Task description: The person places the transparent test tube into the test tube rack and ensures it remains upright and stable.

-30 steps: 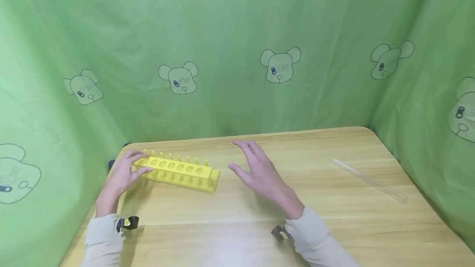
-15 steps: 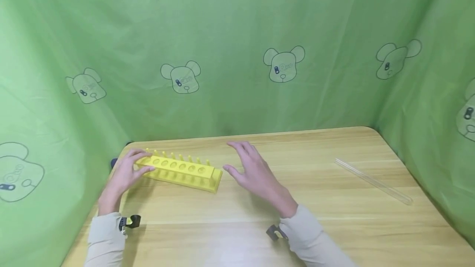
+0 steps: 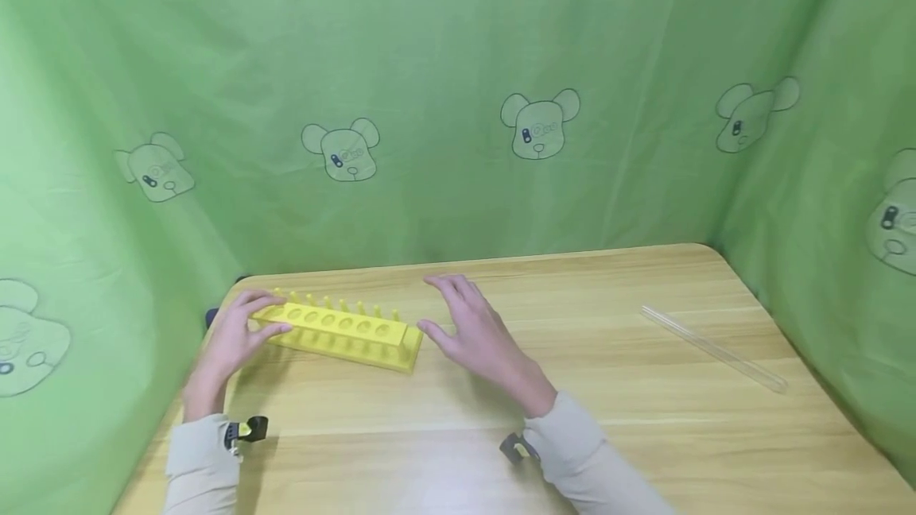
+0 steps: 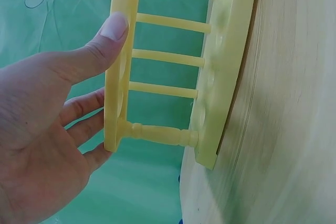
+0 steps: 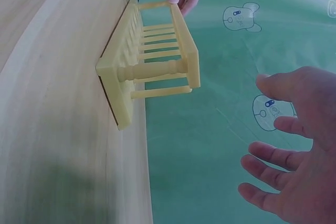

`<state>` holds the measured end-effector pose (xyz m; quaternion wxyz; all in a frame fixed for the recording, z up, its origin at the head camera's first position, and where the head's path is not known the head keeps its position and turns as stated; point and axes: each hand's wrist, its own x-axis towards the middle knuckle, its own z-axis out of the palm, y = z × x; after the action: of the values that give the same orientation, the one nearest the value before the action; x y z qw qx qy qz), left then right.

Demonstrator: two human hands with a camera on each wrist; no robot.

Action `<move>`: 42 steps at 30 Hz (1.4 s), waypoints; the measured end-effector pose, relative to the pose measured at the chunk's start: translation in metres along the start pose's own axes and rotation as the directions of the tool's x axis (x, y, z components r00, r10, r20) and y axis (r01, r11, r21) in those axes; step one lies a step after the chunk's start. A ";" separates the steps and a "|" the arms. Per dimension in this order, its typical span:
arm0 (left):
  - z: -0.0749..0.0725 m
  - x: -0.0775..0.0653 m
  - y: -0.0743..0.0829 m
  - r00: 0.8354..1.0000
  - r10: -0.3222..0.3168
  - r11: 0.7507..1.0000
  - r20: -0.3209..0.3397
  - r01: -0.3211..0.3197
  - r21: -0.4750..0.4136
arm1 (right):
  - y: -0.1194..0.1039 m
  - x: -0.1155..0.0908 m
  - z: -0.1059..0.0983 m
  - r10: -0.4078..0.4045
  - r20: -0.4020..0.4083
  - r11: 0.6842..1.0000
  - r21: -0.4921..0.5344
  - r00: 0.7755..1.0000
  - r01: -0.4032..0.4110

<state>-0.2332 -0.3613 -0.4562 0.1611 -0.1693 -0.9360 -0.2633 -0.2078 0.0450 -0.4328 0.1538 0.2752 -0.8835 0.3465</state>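
Observation:
A yellow test tube rack (image 3: 336, 323) stands on the left part of the table, with a row of round holes in its top bar and a row of pegs behind. My left hand (image 3: 232, 340) grips the left end of that top bar, thumb on the near side and fingers on the far side, as the left wrist view shows. Off the rack's right end, my right hand (image 3: 479, 332) hovers with its fingers apart, touching nothing; the right wrist view shows a gap between the right hand (image 5: 294, 150) and the rack (image 5: 189, 56).
A clear glass tube (image 3: 716, 350) lies slantwise on the right side of the wooden table (image 3: 401, 451). Green cloth (image 3: 444, 205) with bear-head prints hangs behind the table and at both sides.
My right hand has moved a little to the left, closer to the rack's right end. The left hand keeps its hold, and the rack stays in place.

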 end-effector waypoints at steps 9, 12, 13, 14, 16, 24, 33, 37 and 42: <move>0.002 -0.002 0.003 0.999 0.019 0.999 -0.049 -0.021 -0.043 | 0.001 0.001 0.006 0.001 0.009 1.000 -0.003 1.000 -0.001; 0.004 -0.004 0.003 0.998 0.010 0.998 -0.060 -0.014 -0.064 | 0.001 0.001 0.008 -0.002 0.021 1.000 -0.008 1.000 0.002; 0.004 -0.006 0.002 0.998 0.008 0.998 -0.062 -0.013 -0.067 | 0.000 0.002 0.010 -0.006 0.020 1.000 -0.007 1.000 0.006; 0.003 -0.007 0.003 0.998 0.005 0.998 -0.064 -0.010 -0.069 | -0.001 0.002 0.011 -0.004 0.022 1.000 -0.010 1.000 0.004; 0.003 -0.008 0.004 0.998 0.006 0.997 -0.066 -0.011 -0.075 | -0.002 0.003 0.013 -0.002 0.025 1.000 -0.011 1.000 0.003; 0.002 -0.008 0.007 0.997 0.005 0.997 -0.074 -0.010 -0.073 | -0.007 0.008 0.025 -0.004 0.054 1.000 -0.013 0.999 0.004; 0.002 -0.007 0.008 0.998 -0.013 0.998 -0.068 0.009 -0.069 | -0.012 0.011 0.035 -0.005 0.068 1.000 -0.013 0.998 0.006; 0.002 -0.007 0.007 0.998 -0.016 0.997 -0.068 0.011 -0.076 | -0.015 0.012 0.037 0.004 0.091 1.000 -0.005 0.996 -0.004; 0.002 -0.007 0.005 0.998 -0.024 0.996 -0.057 0.019 -0.081 | -0.019 0.015 0.041 0.006 0.112 1.000 0.005 0.994 -0.007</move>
<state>-0.2248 -0.3575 -0.4587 0.1782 -0.1579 -0.9213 -0.3074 -0.2118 -0.0007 -0.4450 0.1021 0.2916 -0.8908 0.3333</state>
